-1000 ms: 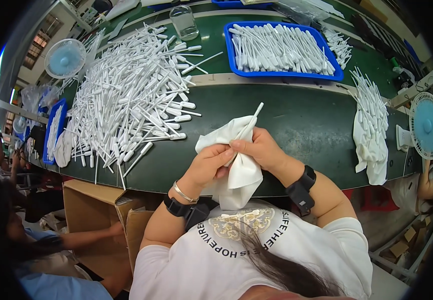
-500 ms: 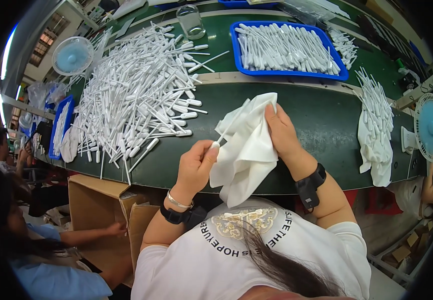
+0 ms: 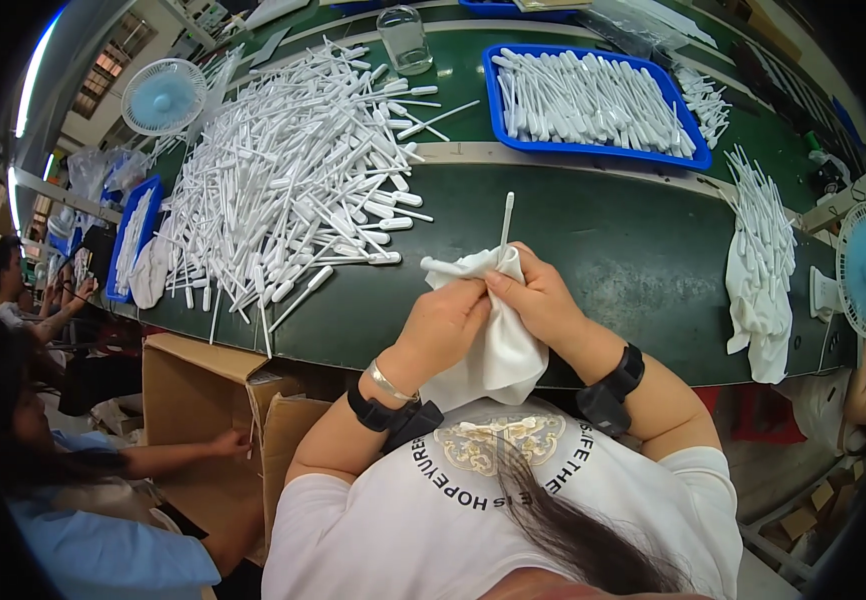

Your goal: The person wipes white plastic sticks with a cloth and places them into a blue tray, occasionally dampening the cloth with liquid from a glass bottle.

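Both hands are closed and close together over the near part of the bench, with a white cloth (image 3: 505, 365) bunched between them. Out of the top of the cloth a white plastic dropper (image 3: 508, 222) stands nearly upright; its lower part is hidden in the folds. My left hand (image 3: 441, 325) pinches the cloth from the left, its fingertips tucked into the fabric. From the right, my right hand (image 3: 545, 300) grips cloth and dropper together, its thumb lying across the front. Left of my hands spreads a big loose pile of similar droppers (image 3: 283, 180).
Beyond the hands lies a blue tray (image 3: 603, 152) of lined-up droppers. More droppers rest on a cloth (image 3: 759, 320) at the right, near a fan (image 3: 863, 270). A glass jar (image 3: 405, 42) stands behind the pile. At lower left are a cardboard box (image 3: 198, 375) and another person's arm (image 3: 188, 455).
My hands have come together and my right hand has moved lower and nearer. The cloth is now bunched tighter around the dropper, which has swung from slanted to nearly upright.
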Motion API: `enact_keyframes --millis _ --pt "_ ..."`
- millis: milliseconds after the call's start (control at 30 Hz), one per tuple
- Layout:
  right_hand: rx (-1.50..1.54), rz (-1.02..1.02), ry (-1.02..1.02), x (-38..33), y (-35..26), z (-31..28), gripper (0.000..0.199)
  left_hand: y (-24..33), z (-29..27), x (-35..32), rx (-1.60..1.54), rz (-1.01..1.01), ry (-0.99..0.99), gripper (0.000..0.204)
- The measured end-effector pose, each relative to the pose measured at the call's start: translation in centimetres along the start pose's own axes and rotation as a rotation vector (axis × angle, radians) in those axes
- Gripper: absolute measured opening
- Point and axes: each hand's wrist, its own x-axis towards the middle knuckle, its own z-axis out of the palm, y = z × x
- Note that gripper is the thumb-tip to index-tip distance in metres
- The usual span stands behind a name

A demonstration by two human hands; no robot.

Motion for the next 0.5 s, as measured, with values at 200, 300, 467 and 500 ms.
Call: enact_keyframes --millis 200,300,467,500 --pt "-0.09 0.147 0.016 -0.1 -1.4 0.2 0.022 1.2 -2.4 2.4 -0.284 -0.114 0.024 0.016" --pt "-0.342 0.058 0.002 -0.2 -2.0 0.7 0.021 0.5 -1.4 3.1 -0.513 -0.228 0.09 0.016" --pt "-0.205 0.128 -0.139 -0.2 -2.1 0.6 0.023 0.0 -0.8 2.8 -0.84 -0.255 0.35 0.013" --pt "-0.153 0.144 -0.165 -0.3 -1.8 0.4 0.024 0.2 -1.1 2.8 -0.926 -0.283 0.431 0.013"
